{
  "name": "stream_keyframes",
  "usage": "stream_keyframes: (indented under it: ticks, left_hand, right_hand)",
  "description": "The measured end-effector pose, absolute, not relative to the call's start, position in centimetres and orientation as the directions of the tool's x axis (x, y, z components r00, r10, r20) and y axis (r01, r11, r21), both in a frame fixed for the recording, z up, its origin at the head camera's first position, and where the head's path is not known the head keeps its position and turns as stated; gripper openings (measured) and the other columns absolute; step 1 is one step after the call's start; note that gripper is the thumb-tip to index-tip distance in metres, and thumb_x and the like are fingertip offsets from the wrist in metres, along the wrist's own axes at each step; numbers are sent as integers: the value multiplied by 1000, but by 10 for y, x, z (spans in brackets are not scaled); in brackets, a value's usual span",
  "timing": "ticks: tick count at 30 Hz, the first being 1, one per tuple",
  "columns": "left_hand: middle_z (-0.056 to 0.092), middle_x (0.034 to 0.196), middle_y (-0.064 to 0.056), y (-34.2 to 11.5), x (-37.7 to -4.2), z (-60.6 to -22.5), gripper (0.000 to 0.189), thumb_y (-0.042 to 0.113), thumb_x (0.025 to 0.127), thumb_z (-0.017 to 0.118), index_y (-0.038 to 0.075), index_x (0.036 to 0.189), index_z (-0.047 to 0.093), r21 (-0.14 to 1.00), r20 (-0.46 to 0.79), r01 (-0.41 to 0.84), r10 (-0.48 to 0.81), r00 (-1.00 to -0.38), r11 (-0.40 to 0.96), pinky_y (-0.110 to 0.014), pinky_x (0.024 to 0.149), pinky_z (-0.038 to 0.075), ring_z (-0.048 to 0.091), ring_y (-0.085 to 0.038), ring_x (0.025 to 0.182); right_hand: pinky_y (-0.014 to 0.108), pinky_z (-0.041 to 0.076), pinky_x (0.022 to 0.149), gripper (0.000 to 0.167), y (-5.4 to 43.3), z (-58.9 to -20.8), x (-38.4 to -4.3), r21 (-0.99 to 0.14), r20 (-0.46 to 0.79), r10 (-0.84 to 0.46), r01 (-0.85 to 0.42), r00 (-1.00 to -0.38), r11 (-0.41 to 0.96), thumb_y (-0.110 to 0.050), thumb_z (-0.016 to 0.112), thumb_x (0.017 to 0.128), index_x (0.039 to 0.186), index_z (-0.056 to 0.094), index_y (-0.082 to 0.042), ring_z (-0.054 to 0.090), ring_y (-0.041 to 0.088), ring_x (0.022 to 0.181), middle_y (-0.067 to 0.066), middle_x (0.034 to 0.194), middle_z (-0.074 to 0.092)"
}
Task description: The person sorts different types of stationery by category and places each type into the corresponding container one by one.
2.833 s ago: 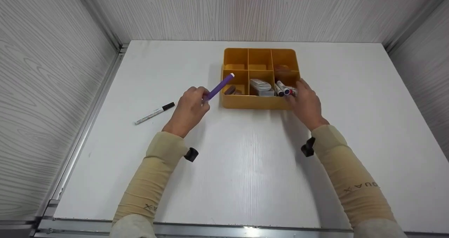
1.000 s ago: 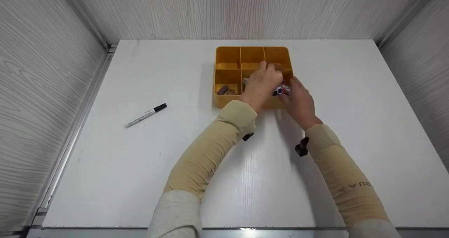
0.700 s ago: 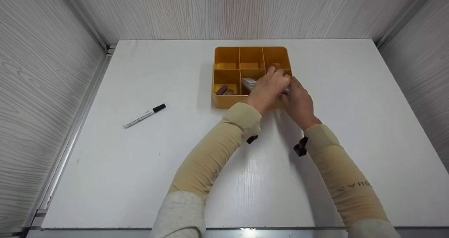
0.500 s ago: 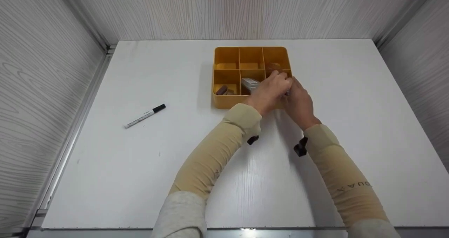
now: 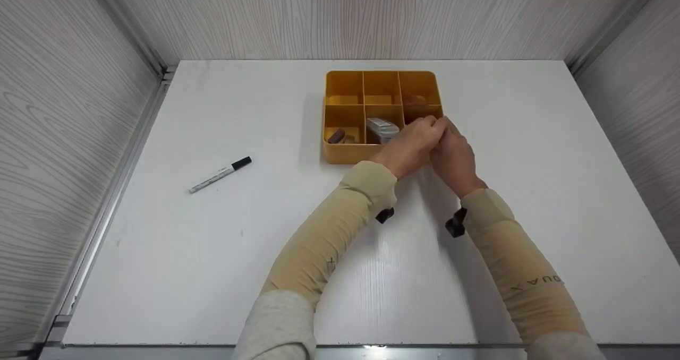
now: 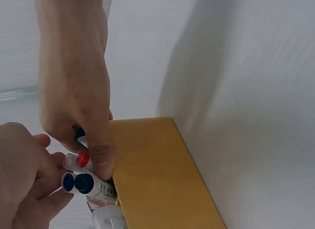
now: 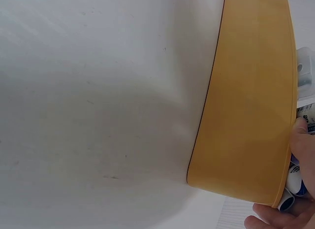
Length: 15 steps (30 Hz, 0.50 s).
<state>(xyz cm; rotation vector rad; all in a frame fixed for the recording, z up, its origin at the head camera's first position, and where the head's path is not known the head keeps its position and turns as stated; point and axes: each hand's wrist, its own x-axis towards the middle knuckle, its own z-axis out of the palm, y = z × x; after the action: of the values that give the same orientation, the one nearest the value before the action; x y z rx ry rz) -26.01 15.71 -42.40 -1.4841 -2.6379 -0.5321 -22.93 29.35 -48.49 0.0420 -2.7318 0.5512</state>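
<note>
A yellow six-compartment box [image 5: 350, 154] stands towards the back of the white table. Both hands meet over its front right compartment. My left hand [image 5: 409, 147] reaches across, its curled fingers round marker ends in the left wrist view. My right hand [image 5: 453, 158] is at the box's front right corner. Its thumb [image 6: 102, 162] lies over the bunched markers, with the other fingers behind them. A dark-capped marker [image 6: 84, 183] and a red-ended marker [image 6: 82, 159] show there. In the right wrist view, a white marker [image 7: 295, 181] lies beneath the hand. Most of the bunch is hidden.
A clear plastic case [image 5: 382, 128] sits in the front middle compartment. Small brown pieces [image 5: 337, 136] lie in the front left one. A black-capped white marker [image 5: 219, 174] lies alone on the table's left side. Grained panels [image 5: 372, 20] wall the table.
My left hand brought a purple marker from the left to the front right compartment. Over the last second it moved right and towards me, against my right hand, which stays nearly still.
</note>
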Motion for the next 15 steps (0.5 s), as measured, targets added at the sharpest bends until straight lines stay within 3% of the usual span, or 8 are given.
stream_keyframes:
  ticks: [3, 7, 15]
  left_hand:
    - [62, 120, -15, 152, -260, -427, 33, 0, 97, 55, 0, 130, 53, 273, 264, 850, 815, -516, 450, -28, 98, 51, 62, -26, 111]
    - [62, 124, -14, 143, -261, -429, 35, 6, 96, 62, 0, 129, 55, 264, 296, 851, 802, -519, 454, -29, 103, 49, 61, -26, 114]
    - [61, 122, -11, 111, -267, -422, 29, 3, 98, 57, 3, 127, 56, 261, 315, 817, 755, -575, 514, -26, 102, 48, 59, -22, 113]
  right_hand:
    - [54, 57, 80, 30, 293, -485, -230, -375, 348, 42, -98, -937, 922, -5, 57, 97, 123, 55, 10, 66, 45, 98, 27, 119, 59]
    - [56, 51, 95, 39, 293, -484, -232, -484, 290, 89, -66, -953, 872, -14, 62, 97, 130, 55, 6, 58, 47, 120, 28, 142, 50]
    - [54, 46, 105, 59, 292, -478, -233, -511, 164, 136, 33, -977, 859, -21, 67, 95, 142, 44, 5, 55, 44, 126, 24, 154, 38]
